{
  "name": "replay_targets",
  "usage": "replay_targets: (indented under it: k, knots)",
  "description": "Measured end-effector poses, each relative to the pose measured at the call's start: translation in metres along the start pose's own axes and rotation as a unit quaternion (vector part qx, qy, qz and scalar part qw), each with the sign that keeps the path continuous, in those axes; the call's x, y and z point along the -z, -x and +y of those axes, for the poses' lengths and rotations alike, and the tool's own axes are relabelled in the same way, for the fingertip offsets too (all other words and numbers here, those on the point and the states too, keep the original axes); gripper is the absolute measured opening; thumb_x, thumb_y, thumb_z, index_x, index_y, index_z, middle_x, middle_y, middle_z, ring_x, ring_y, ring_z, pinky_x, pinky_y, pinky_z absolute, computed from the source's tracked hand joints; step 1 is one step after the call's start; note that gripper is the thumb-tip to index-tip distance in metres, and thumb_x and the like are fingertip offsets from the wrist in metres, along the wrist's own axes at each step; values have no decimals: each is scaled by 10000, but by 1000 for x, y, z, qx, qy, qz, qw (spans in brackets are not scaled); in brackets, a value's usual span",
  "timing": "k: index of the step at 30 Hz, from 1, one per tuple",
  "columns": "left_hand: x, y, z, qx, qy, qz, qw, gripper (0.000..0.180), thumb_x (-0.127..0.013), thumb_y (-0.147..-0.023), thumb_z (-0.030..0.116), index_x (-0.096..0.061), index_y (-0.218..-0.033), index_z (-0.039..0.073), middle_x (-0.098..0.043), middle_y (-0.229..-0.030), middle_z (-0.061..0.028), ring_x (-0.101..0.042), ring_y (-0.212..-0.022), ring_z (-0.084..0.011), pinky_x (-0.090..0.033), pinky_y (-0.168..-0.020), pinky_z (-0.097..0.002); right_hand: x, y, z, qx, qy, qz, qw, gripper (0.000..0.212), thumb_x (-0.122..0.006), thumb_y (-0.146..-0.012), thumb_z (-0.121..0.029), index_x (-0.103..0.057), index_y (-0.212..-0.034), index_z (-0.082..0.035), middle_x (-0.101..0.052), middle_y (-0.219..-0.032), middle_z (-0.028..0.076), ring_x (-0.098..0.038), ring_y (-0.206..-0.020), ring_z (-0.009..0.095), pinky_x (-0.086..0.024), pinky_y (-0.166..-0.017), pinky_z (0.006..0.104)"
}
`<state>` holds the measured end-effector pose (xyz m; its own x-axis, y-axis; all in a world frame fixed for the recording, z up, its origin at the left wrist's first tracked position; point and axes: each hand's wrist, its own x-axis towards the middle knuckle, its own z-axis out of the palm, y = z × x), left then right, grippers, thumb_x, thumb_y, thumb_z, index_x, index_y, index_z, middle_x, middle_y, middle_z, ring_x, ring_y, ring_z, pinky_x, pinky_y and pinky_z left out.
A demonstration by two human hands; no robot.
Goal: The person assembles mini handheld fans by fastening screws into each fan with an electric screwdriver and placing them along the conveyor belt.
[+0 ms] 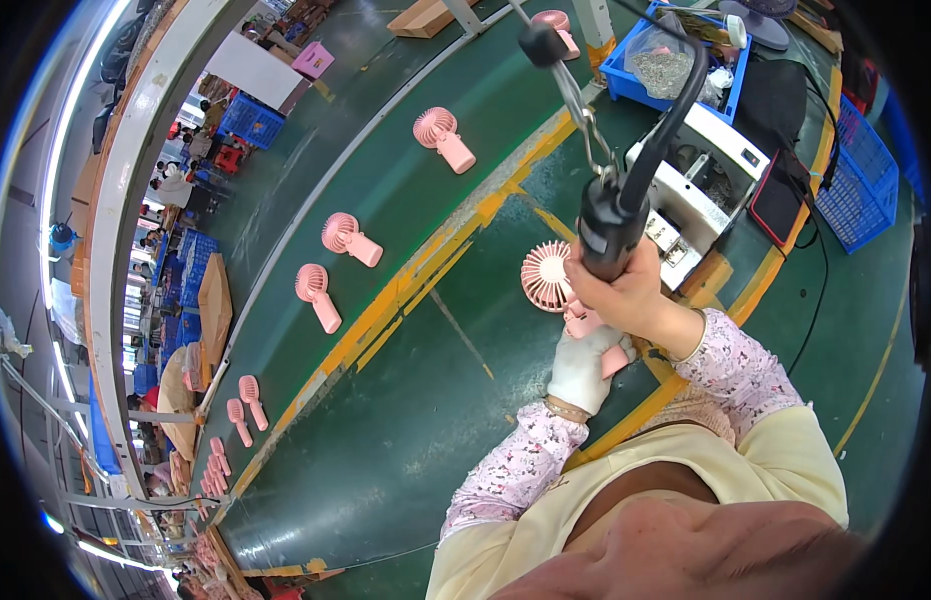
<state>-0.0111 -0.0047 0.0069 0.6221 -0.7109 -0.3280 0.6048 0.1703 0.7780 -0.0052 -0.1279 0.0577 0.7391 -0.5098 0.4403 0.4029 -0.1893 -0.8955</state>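
Note:
My left hand (582,372), in a white glove, is closed around the handle of a pink handheld fan (546,277) above the green worktable. The fan's round grille points away from me, and its handle is partly covered by my hands. My bare right hand (636,292) wraps round a black electric screwdriver (612,228), which hangs from a hook and chain with a thick cord. Held upright, the screwdriver is over the fan's handle; its tip is hidden behind my right hand. Just to the right stands a white screw feeder (721,150).
Pink fans (352,240) lie spaced along a green conveyor belt (386,180) to the left, past a worn yellow edge. A blue bin (621,82) with a bag of small metal parts (661,72) sits at the far right. A blue crate (858,185) stands beyond the table's right edge.

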Motion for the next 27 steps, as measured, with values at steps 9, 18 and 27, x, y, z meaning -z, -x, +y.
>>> replay_targets:
  k: [9,18,27]
  knots:
    - [3,3,13,-261,-485,-96,829,167,-606,-724,-16,-615,-877,51,-608,-770,-105,-593,-756,-272,-463,-679,-345,5,-9,-6,11,-60,-116,991,390,-731,-699,-76,-535,-1032,-25,-609,-813,30,-565,-690,93,-472,-650,252]
    - [5,-1,13,-165,-413,-148,884,96,-594,-812,20,-547,-896,8,-572,-800,-73,-574,-751,-202,-474,-681,-315,21,-16,-20,132,78,-72,986,545,-765,-644,-90,-524,-1122,15,-630,-851,89,-614,-694,147,-489,-647,266]
    - [-17,-7,1,165,361,23,917,269,-567,-820,-21,-472,-1058,61,-530,-956,-95,-555,-888,-235,-470,-802,-378,28,-42,-36,120,177,133,968,441,-733,-707,-57,-509,-1080,13,-613,-746,98,-611,-648,154,-481,-588,266]
